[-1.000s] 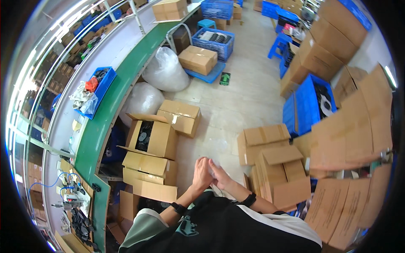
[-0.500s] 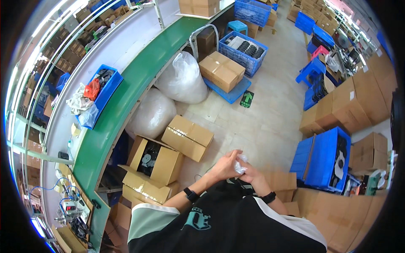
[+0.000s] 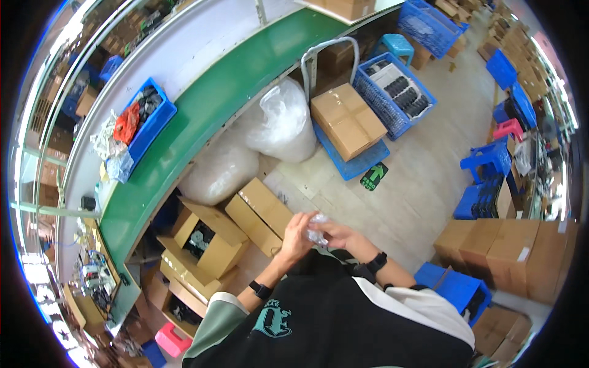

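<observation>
Head view: the left hand (image 3: 297, 238) and right hand (image 3: 338, 234) are together in front of the chest, clamped on a crumpled wad of clear plastic (image 3: 316, 230), which sits between their fingers, above the floor (image 3: 417, 190). Each wrist wears a dark band.

Just past the left hand, a closed carton (image 3: 261, 211) lies on the floor; beside it stands an open carton (image 3: 226, 246) with dark parts (image 3: 200, 239) inside. Two plastic sacks (image 3: 285, 122) slump against the front edge of the green bench (image 3: 202, 116). At the bench's back edge is a blue bin (image 3: 151, 134) heaped with dark pieces, a red bag (image 3: 126, 124) and pale wrapping.

Farther off, a blue cart (image 3: 366, 163) bears a taped carton (image 3: 348, 121), set toward its handle edge so that a strip shows along the opposite edge. A green floor sign (image 3: 373, 176) is just beside that edge, and a blue crate (image 3: 399, 126) stands alongside the cart.
</observation>
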{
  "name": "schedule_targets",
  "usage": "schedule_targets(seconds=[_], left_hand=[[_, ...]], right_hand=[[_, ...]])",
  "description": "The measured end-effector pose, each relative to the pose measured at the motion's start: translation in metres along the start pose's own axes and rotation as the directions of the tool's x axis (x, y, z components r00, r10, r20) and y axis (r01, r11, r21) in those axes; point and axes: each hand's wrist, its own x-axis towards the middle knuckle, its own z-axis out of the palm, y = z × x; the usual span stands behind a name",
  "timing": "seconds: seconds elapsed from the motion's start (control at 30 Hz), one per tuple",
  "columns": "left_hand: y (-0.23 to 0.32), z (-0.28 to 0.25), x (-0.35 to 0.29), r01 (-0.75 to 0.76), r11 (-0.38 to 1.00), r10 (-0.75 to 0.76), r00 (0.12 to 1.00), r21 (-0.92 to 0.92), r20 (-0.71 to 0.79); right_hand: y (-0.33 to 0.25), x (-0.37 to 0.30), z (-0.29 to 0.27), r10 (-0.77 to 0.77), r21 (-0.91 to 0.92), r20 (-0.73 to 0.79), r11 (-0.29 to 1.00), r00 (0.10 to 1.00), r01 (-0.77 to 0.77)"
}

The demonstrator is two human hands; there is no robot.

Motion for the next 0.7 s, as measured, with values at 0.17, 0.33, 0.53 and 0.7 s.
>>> schedule_targets(seconds=[0.17,0.33,0.53,0.7], left_hand=[[-0.036,-0.016,0.047,0.227,0.969,-0.246,0.927,-0.101,-0.281],[-0.088,-0.031,0.103,0.328,0.93,-0.368,0.831,-0.167,-0.417],[-0.188,-0.03,0.188,0.355,0.763,-0.633,0.583,-0.541,-0.509],[-0.271,-0.011,0.217,0.235,0.587,-0.783,0.407,-0.774,-0.47]], right_hand=[[-0.071,0.065,0.007,0.221,-0.042,0.205,0.975,0.953,-0.217],[-0.132,0.155,0.008,0.401,-0.249,0.184,0.902,0.897,-0.352],[-0.22,0.258,0.01,0.556,-0.289,0.038,0.801,0.83,-0.524],[-0.245,0.36,-0.046,0.25,-0.662,-0.382,0.598,0.89,-0.452]])
